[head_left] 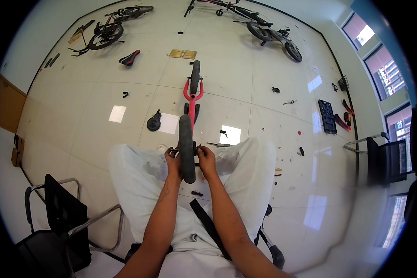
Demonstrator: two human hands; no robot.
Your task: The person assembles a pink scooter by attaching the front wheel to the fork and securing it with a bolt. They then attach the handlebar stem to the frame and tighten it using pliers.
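Observation:
A small red bike frame (pixel 192 106) stands between my knees, its wheels in line and pointing away from me. The near wheel (pixel 186 150) has a thick black tyre. My left hand (pixel 173 160) is at the left side of this wheel, by its hub, with fingers bent together. On the opposite side my right hand (pixel 206 159) pinches close to the hub (pixel 195 148). Whatever small part lies in the fingers is hidden by the tyre and the fingers themselves. Farther off, the front wheel (pixel 196 76) sits in a red fork (pixel 186 90).
Around lie a black pedal-like part (pixel 154 121), a screwdriver-like tool (pixel 219 144), a saddle (pixel 129 58), yellow plates (pixel 182 53) and a black tool case (pixel 327 116). Bikes (pixel 107 36) rest on the far floor. Chairs stand at left (pixel 62 217) and right (pixel 387 157).

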